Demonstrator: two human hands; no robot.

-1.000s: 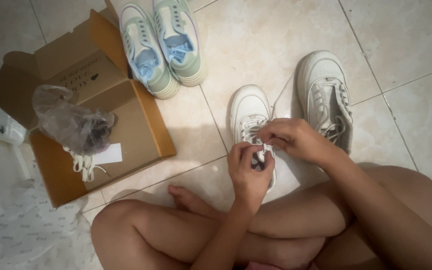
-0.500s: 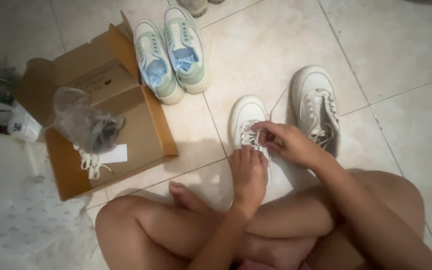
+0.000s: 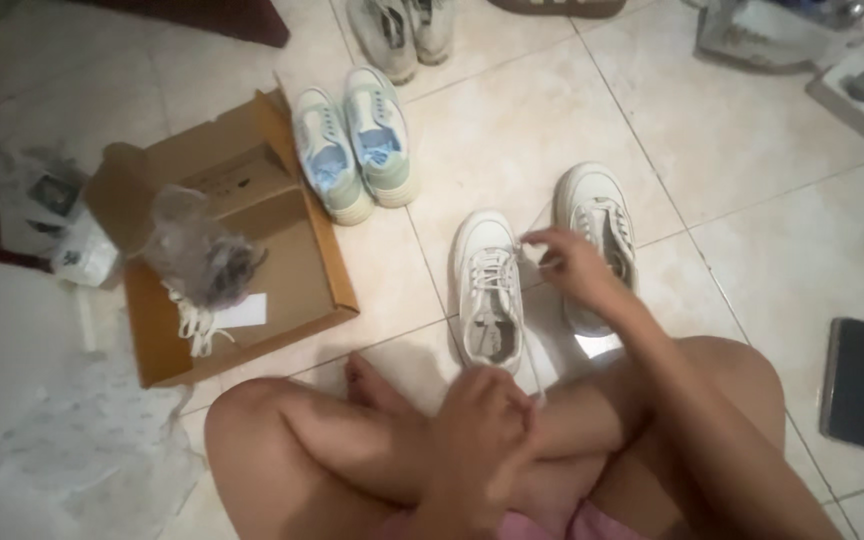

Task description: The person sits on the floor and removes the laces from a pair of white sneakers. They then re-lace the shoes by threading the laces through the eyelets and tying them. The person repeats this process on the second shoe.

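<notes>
Lacing the white shoe

Your right hand [image 3: 574, 262] pinches the lace [image 3: 530, 250] above the white shoe [image 3: 489, 290] on the floor tiles [image 3: 512, 120]; pull it snug (gently). Your left hand [image 3: 480, 432] rests curled on your leg, 1 more shoe [image 3: 597, 235] beside.

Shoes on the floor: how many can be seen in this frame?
6. Two white shoes in front of the person: one at the right hand, one beside it. A green-blue pair by the cardboard box. Two grey ones at the top edge, cropped.
</notes>
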